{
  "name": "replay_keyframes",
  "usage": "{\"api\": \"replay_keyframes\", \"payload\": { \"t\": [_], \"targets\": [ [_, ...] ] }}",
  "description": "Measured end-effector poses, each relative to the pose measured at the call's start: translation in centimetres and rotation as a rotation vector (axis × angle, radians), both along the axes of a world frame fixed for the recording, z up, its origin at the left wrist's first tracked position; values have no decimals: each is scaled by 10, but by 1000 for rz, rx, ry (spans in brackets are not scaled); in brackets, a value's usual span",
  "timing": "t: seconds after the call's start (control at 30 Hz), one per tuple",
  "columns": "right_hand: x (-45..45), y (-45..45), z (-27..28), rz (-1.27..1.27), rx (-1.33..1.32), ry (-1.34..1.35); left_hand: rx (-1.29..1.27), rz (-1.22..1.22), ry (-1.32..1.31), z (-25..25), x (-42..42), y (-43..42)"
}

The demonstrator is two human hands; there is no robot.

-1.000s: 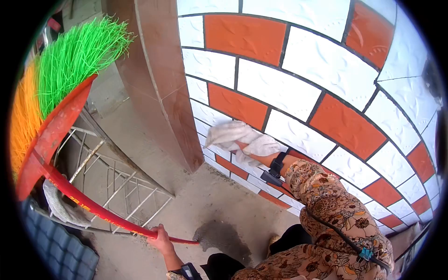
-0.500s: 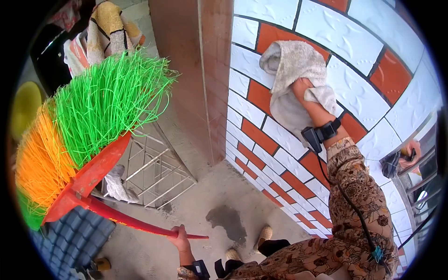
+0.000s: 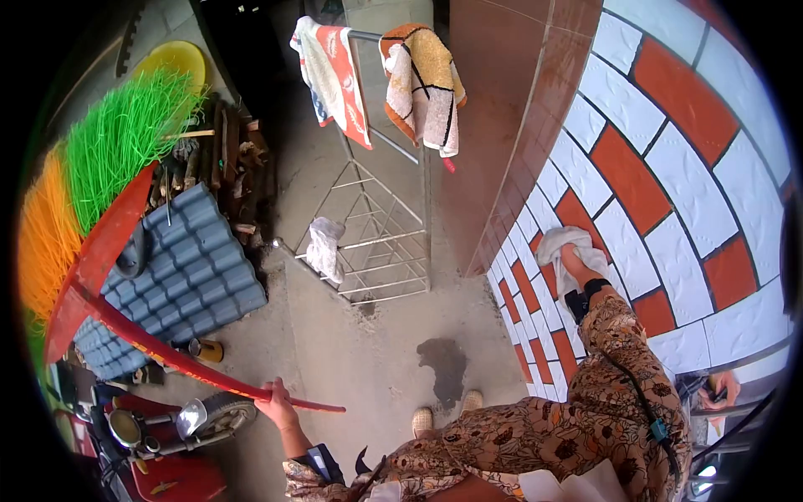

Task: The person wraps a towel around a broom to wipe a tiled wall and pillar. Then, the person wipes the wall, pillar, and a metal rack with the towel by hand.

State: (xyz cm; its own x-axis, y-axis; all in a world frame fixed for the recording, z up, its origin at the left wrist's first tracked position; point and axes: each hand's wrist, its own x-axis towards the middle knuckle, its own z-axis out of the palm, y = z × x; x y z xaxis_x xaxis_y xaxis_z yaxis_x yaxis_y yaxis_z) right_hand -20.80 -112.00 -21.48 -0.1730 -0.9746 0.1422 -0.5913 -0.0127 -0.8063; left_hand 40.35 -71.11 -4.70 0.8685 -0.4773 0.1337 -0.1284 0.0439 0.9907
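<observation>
My left hand [image 3: 278,407] is wrapped round the red handle of a broom [image 3: 180,361], close to its thin end. The broom is held head-up, with its green and orange bristles at the far left. On the right, my right hand [image 3: 572,257] presses a greyish-white towel [image 3: 550,243] against a wall of white and brick-red tiles [image 3: 629,180]. The towel covers most of that hand's fingers. Dark straps sit on both wrists, and a cable runs along the right sleeve.
A metal rack [image 3: 381,238] stands ahead, with a patterned towel [image 3: 425,84] and a red-and-white cloth [image 3: 333,71] hung on it. Grey roofing sheets [image 3: 188,259], stacked firewood [image 3: 242,163] and a red motorcycle [image 3: 171,468] are at left. A wet patch [image 3: 443,368] marks the concrete.
The view has swung left, bringing the motorcycle and firewood into sight. My right hand and towel are lower and farther along the wall. The broom stays in my left hand.
</observation>
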Motion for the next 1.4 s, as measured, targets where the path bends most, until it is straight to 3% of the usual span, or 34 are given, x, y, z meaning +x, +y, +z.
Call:
{"api": "replay_keyframes", "payload": {
  "t": [0.1,0.17,0.23,0.3,0.43,0.5,0.57,0.63,0.73,0.77,0.8,0.83,0.87,0.93,0.97,1.03,1.1,1.23,1.4],
  "targets": [
    [68,31,141,274,-41,711,69,12,-31,24,18,-8],
    [112,34,187,277,-288,524,129,52,-117,33,18,-30],
    [158,30,221,259,-159,453,135,74,-94,17,36,-56],
    [201,19,238,268,-247,343,141,77,-116,3,54,-88],
    [273,-23,243,209,-333,233,204,104,-79,-38,98,-154],
    [304,-37,238,190,-397,167,97,3,-75,-68,132,-188],
    [329,-49,235,196,-504,-106,86,-81,-62,-96,172,-225],
    [314,-72,187,94,-408,-28,131,-89,-97,-110,180,-250],
    [309,-61,189,4,-522,233,214,-209,-108,-113,200,-284],
    [304,-56,198,55,-203,214,225,-259,-56,-114,200,-293],
    [305,-44,216,136,-55,86,233,-320,-50,-124,209,-300],
    [306,-31,234,196,99,-33,262,-314,62,-119,196,-297],
    [326,-18,257,267,69,-238,296,-339,176,-109,193,-296],
    [306,-33,228,261,-138,125,313,-368,315,-125,202,-294],
    [311,-37,221,223,-412,122,322,-375,357,-103,192,-293],
    [315,-46,214,174,-353,53,261,-394,459,-84,181,-297],
    [308,-29,213,139,-278,-1,234,-410,456,-89,182,-298],
    [302,17,211,64,-154,-44,213,-673,456,-87,198,-315],
    [272,57,206,4,-89,-90,242,-544,370,-68,176,-301]
  ]
}}
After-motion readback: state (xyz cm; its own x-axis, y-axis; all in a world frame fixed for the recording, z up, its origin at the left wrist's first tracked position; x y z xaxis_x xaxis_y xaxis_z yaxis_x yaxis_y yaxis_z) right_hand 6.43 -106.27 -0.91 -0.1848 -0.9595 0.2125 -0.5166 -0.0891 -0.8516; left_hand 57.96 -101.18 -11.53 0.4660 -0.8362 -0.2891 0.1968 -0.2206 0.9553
